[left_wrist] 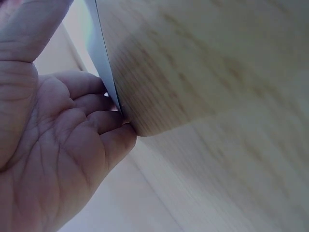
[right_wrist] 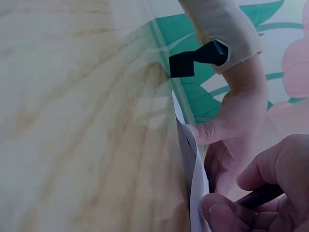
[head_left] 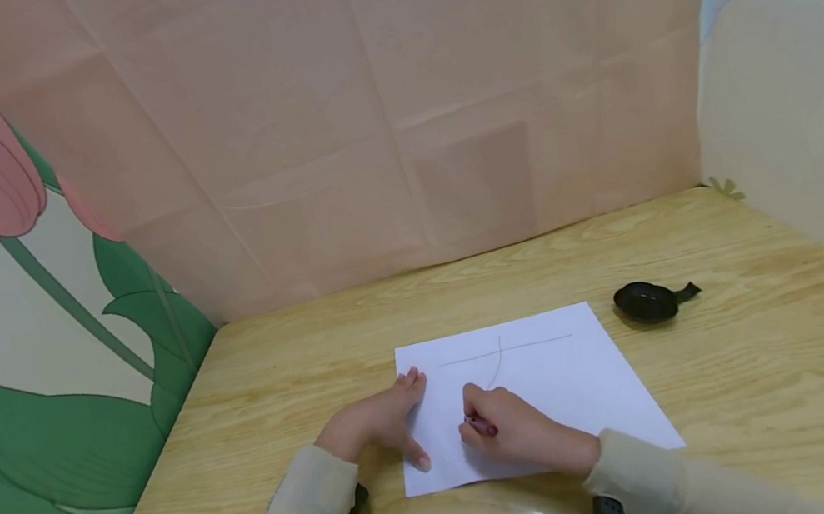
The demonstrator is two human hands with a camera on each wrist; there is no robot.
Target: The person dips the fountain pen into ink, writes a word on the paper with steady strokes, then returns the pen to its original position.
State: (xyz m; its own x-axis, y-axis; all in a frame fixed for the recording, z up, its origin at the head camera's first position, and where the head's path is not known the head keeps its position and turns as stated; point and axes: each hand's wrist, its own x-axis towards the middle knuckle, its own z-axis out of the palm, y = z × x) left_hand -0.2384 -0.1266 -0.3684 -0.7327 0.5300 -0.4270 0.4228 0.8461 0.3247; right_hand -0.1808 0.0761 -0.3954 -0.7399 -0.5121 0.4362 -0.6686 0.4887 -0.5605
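A white sheet of paper point(head_left: 584, 390) lies on the wooden table, with a thin, nearly straight line across its upper part and a curved line crossing it downward. My right hand point(head_left: 513, 426) grips a dark reddish pen point(head_left: 481, 426) over the middle of the sheet. Its writing tip is hidden by the fingers in the head view. The right wrist view shows the dark pen point(right_wrist: 260, 195) between thumb and fingers. My left hand point(head_left: 377, 424) rests on the sheet's left edge, thumb and fingers spread apart. In the left wrist view its fingertips touch the paper's edge point(left_wrist: 107, 72).
A small black pan-shaped dish point(head_left: 645, 302) with a short handle stands beyond the paper's right corner. Behind the wooden table point(head_left: 279, 355) hangs a pinkish cloth point(head_left: 294, 135). Flower-patterned panels point(head_left: 49, 463) flank the left and right sides.
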